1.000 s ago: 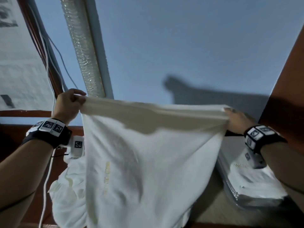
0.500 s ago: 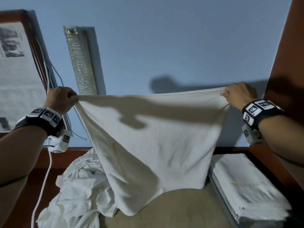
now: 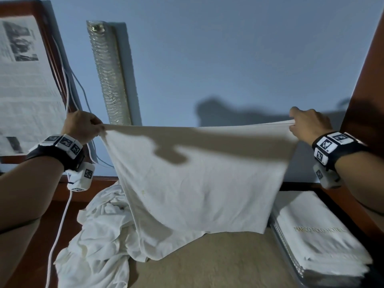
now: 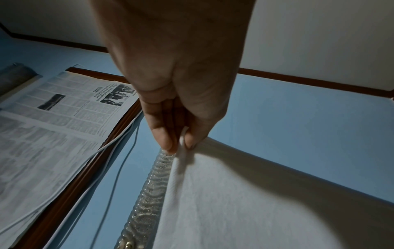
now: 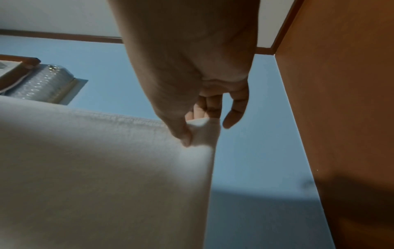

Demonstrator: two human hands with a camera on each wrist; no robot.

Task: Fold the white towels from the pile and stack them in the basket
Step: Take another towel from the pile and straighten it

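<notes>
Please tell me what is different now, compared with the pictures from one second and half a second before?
The hands moved apart and pulled the towel taut along its top edge; its lower part has risen and now drapes over the pile. The left hand and right hand each still pinch an upper corner. The folded towels in the basket stayed as they were.

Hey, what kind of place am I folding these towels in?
Probably a hotel room: the folded towel in the basket reads "Marco Polo Hotel", beside a pile of white linen and a wall lamp.
</notes>
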